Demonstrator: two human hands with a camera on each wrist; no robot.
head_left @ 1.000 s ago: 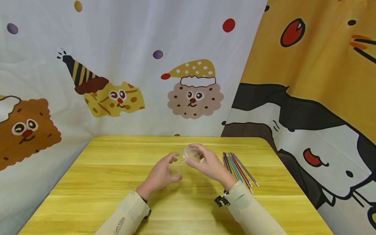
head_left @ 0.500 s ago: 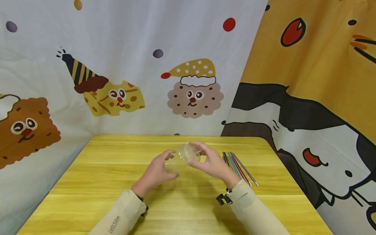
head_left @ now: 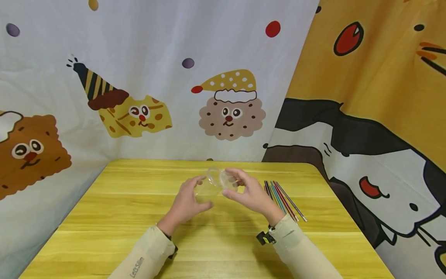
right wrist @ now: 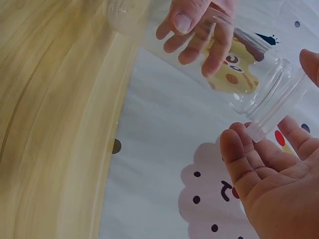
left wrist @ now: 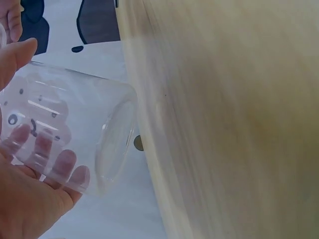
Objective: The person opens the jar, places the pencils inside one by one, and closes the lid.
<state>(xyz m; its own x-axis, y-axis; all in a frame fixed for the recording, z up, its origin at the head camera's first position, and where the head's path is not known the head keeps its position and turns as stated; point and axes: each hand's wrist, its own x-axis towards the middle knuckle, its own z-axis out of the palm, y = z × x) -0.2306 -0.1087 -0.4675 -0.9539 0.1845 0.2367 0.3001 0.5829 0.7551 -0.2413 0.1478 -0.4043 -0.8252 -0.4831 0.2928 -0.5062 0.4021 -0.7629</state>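
A clear, see-through jar (head_left: 208,189) is held in the air over the table, lying tilted with its mouth toward the right. My left hand (head_left: 186,201) grips its body, thumb on one side and fingers curled along the other, as the left wrist view shows on the jar wall (left wrist: 75,119). My right hand (head_left: 249,192) holds a clear round lid (head_left: 229,181) between thumb and fingers. In the right wrist view the lid (right wrist: 279,110) stands right at the threaded neck, tipped slightly from the rim.
Several coloured pencils (head_left: 282,199) lie in a loose bundle on the wooden table (head_left: 122,209), just beyond the right forearm. A cartoon-printed curtain (head_left: 156,58) hangs behind the table and along its sides.
The lid has come apart from the jar's mouth, and the two rims now show separately. Both hands shifted slightly left, with the jar tilting up a little.
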